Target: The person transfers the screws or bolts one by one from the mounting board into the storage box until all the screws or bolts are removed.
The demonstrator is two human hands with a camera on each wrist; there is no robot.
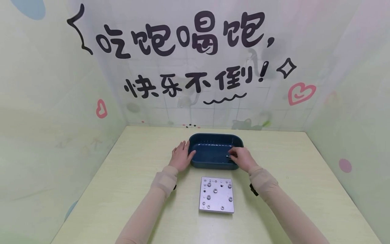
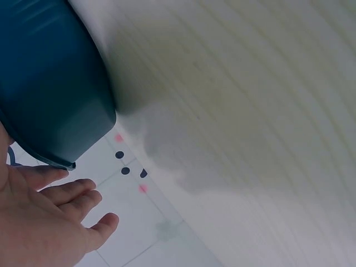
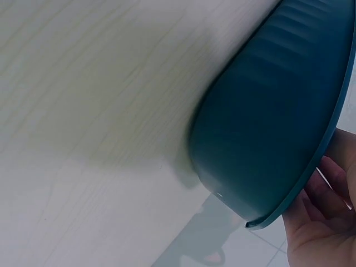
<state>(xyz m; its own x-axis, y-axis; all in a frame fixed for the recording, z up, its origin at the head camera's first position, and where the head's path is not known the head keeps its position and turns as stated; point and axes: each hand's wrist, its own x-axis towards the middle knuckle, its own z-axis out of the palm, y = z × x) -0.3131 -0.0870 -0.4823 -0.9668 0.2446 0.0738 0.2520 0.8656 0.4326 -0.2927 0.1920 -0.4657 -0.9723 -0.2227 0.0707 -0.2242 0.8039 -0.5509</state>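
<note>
A deep, dark teal-blue rectangular tray with rounded corners (image 1: 210,165) sits toward the 12 o'clock side of a pale wood-grain table (image 1: 140,169). At the tray's 9 o'clock end, the person's left hand (image 1: 181,157) rests against the rim, fingers extended and slightly spread, thumb apart and reaching over the edge. At its 3 o'clock end, the right hand (image 1: 241,158) reaches over the rim, thumb and fingertips pinching a small, shiny metal piece (image 1: 228,156) above the tray's floor; it is too small to tell its exact shape. At 6 o'clock from the tray, well apart from both hands, a square silver metal plate (image 1: 216,196) lies flat, dotted with round screw heads and holes. Beyond the table, at 12 o'clock, hangs a whitish sheet printed with black lettering (image 1: 201,83).
</note>
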